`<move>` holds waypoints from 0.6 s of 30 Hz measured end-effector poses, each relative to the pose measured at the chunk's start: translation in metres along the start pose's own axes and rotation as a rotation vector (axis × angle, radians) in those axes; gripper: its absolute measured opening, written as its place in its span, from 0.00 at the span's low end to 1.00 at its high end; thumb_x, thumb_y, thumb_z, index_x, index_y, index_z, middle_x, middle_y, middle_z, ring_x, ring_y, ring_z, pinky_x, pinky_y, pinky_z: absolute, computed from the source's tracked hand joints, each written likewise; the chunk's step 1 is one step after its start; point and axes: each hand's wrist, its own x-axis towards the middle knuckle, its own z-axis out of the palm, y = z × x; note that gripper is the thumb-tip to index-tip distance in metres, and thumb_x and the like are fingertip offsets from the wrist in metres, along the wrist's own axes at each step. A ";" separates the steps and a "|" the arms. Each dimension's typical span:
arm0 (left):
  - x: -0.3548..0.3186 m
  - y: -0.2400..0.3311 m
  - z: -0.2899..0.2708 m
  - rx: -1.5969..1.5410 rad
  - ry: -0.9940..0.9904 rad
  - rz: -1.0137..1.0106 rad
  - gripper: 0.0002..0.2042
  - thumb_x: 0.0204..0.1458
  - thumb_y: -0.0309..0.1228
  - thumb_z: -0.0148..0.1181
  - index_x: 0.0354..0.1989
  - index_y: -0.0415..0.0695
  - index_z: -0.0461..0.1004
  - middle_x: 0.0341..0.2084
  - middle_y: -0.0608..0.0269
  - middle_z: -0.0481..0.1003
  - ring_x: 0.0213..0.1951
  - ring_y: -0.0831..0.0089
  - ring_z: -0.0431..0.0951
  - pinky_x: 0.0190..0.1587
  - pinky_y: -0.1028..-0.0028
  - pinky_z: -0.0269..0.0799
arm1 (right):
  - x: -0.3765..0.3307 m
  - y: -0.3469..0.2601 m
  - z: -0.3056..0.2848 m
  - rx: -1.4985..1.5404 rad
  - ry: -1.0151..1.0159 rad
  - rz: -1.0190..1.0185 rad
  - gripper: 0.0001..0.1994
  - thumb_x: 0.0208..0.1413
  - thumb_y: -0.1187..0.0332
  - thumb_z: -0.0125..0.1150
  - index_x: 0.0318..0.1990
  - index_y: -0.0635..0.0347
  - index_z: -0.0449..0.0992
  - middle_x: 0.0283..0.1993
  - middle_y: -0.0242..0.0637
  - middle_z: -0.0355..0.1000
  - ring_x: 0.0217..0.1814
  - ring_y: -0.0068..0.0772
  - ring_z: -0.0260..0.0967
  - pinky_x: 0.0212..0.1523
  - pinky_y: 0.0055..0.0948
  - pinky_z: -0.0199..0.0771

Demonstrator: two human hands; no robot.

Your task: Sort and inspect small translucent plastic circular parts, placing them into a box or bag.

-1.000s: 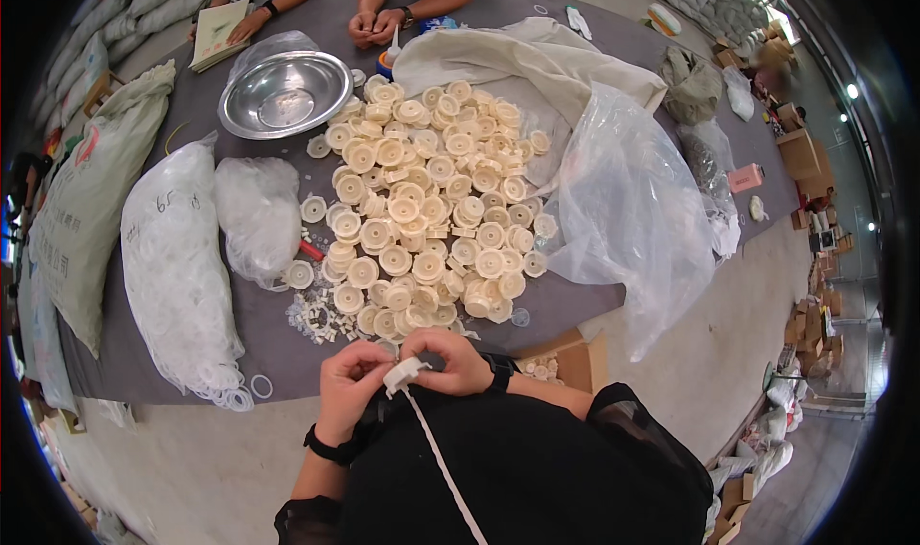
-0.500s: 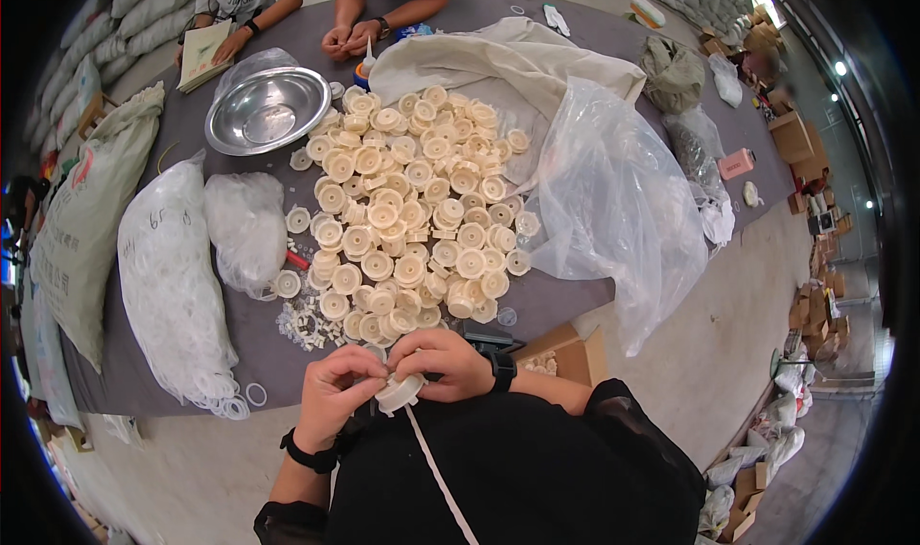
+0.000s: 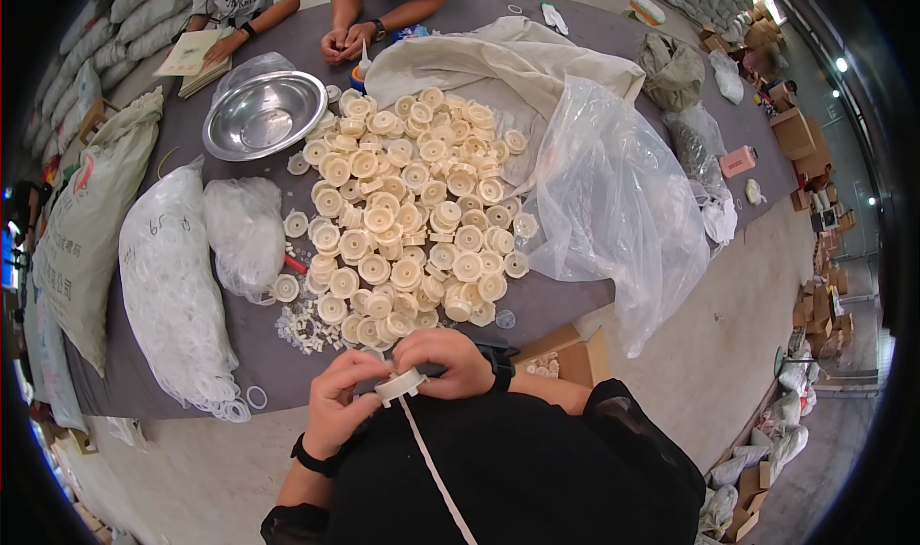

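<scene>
In front of my chest, just past the table's near edge, both hands hold one round, cream plastic wheel-like part (image 3: pixel 400 385). My left hand (image 3: pixel 343 392) is closed on its left side, thumb and fingers pinching at the rim. My right hand (image 3: pixel 444 361) has its fingers curled on the part's right and upper edge. A pale strap (image 3: pixel 434 470) runs from beneath the part down over my black top. What the fingertips press on top of the part is too small to make out. Beyond my hands lies a big pile of similar cream wheels (image 3: pixel 383 217).
A steel basin (image 3: pixel 222 135), bags of clear rings (image 3: pixel 177 286) and a woven sack (image 3: pixel 86 229) stand left. Small loose fittings (image 3: pixel 311 327) lie near the edge. Clear plastic sheeting (image 3: pixel 613 200) covers the right; an open carton (image 3: pixel 575 358) stands below. Two people sit opposite, one holding a book (image 3: pixel 196 58).
My left hand has shifted slightly right and the wheel part has tipped, showing more of its side. Across the table, the person's book is opened wider.
</scene>
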 end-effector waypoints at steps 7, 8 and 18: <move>0.000 0.008 0.000 0.392 -0.065 0.141 0.15 0.34 0.24 0.61 0.35 0.38 0.73 0.31 0.58 0.71 0.34 0.68 0.71 0.39 0.75 0.65 | 0.005 -0.008 -0.009 -0.309 -0.055 -0.247 0.14 0.32 0.76 0.62 0.31 0.59 0.69 0.32 0.36 0.68 0.34 0.39 0.67 0.32 0.32 0.68; -0.001 0.006 -0.001 0.407 -0.063 0.173 0.15 0.34 0.25 0.62 0.35 0.38 0.73 0.31 0.59 0.71 0.34 0.67 0.71 0.38 0.75 0.66 | 0.005 -0.009 -0.009 -0.340 -0.059 -0.277 0.14 0.32 0.76 0.62 0.31 0.59 0.69 0.32 0.36 0.68 0.34 0.39 0.67 0.32 0.32 0.68; -0.009 -0.006 0.004 0.451 0.012 0.383 0.14 0.31 0.26 0.66 0.27 0.43 0.68 0.27 0.62 0.71 0.32 0.67 0.72 0.42 0.66 0.65 | 0.005 -0.012 -0.004 -0.353 -0.052 -0.352 0.13 0.32 0.75 0.62 0.30 0.60 0.68 0.31 0.35 0.66 0.34 0.40 0.67 0.33 0.32 0.68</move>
